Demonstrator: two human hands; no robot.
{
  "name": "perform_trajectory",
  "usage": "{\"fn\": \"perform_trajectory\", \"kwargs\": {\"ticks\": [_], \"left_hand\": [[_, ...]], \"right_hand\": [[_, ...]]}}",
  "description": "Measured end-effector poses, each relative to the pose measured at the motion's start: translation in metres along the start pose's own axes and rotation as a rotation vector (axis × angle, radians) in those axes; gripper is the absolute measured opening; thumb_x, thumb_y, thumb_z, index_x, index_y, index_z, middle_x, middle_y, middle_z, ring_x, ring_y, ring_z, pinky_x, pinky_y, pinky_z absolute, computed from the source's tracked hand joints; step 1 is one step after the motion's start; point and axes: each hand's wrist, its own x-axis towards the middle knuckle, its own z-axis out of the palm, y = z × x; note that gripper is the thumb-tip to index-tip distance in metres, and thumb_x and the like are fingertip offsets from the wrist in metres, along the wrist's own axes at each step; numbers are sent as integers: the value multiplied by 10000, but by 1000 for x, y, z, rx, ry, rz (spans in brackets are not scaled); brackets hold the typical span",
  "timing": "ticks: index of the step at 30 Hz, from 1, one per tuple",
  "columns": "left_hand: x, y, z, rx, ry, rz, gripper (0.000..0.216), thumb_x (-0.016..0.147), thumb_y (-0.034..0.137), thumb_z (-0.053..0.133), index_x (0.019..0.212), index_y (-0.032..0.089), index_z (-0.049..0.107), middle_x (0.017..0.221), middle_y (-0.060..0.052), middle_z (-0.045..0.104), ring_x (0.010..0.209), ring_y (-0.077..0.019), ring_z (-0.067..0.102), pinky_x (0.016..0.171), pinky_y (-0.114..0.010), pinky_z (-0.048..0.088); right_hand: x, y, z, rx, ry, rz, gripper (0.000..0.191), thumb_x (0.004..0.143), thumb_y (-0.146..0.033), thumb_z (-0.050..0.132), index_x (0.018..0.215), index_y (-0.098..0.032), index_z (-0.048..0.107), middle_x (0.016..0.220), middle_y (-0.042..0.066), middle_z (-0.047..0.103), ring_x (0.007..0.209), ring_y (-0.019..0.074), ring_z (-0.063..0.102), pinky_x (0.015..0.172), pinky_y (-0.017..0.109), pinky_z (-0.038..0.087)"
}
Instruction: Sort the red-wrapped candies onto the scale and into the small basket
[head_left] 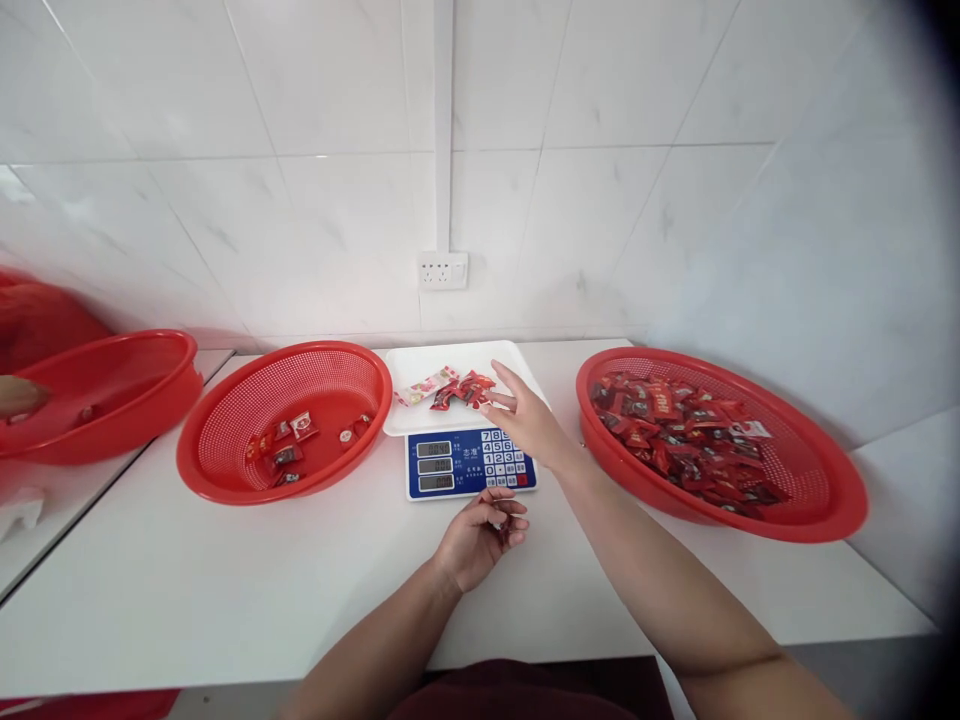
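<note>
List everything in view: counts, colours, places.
scale: one, blue and white, centre
weighing tray: one, white, on scale
baskets: three, red, two left of scale, one right
wrapped pieces: many, mostly red, in tray, middle and right baskets
tabletops: two, white, underneath
wall tiles: several, white, behind
socket: one, white, on tiles
trunking: one, white, above socket
red shapes: two, red, far left, bottom left
blurred shape: one, left edge, possibly a hand
garment: one, dark red, bottom edge
left hand: one, holding wrapped piece, near scale
right hand: one, over tray
</note>
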Motion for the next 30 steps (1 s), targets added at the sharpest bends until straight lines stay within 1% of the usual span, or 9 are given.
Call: {"fn": "perform_trajectory", "kwargs": {"ticks": [5,8,11,15,18,20,22,25,30], "left_hand": [[-2,3,1,1,-52,45,473,534,11,588,954,224,625,970,-25,689,890,-180,677,826,-266,512],[-4,-1,2,13,-81,76,585,499,-41,585,998,261,624,1035,2,671,927,-161,658,845,-265,502],[-6,-5,4,40,-76,43,780,464,-80,584,1123,339,583,1103,25,642,955,-143,640,847,-273,490],[-9,-7,6,90,-123,-28,953,444,-90,589,1242,421,495,1097,46,641,942,-128,640,896,-321,470],[-8,-7,5,134,-170,-41,889,456,-79,646,1216,369,534,1047,39,662,905,-127,656,885,-310,474],[-6,-7,3,196,-196,-52,620,534,44,754,1104,253,623,962,-5,685,873,-143,675,852,-284,486],[-3,-7,-1,287,-207,-64,380,638,318,796,959,159,671,885,-66,700,833,-172,693,782,-271,506],[1,-6,-7,406,-190,-28,536,645,604,720,897,134,671,829,-109,718,781,-201,705,687,-276,519],[4,-5,-9,419,-145,-15,572,596,585,761,962,158,660,717,-53,716,646,-170,696,599,-242,494]], "right_hand": [[-35,5,-3,-209,-188,78,333,836,-271,546,1159,-224,615,1145,83,670,1001,208,646,882,400,528],[-65,5,-8,-231,-440,109,229,831,-263,548,1011,-246,687,967,40,709,845,199,662,779,372,540],[-80,6,-14,-243,-558,89,212,821,-232,540,932,-278,715,884,17,704,788,197,639,704,347,523],[-85,13,-17,-200,-565,177,206,773,-239,586,926,-285,716,731,-3,679,658,186,619,590,322,498],[-85,17,-19,-177,-542,215,90,747,-242,596,756,-247,685,713,2,675,627,181,608,545,305,476],[-83,19,-20,-186,-484,227,104,755,-266,582,677,-223,635,689,3,665,602,167,593,523,287,455],[-82,19,-22,-207,-409,234,160,772,-311,569,648,-213,589,613,-13,630,552,148,561,504,269,429],[-78,19,-24,-208,-344,257,209,768,-369,576,633,-213,547,524,-40,571,505,130,524,501,259,412],[-65,19,-24,-127,-221,280,243,761,-422,596,655,-213,532,523,-49,569,485,112,518,508,254,435]]}}
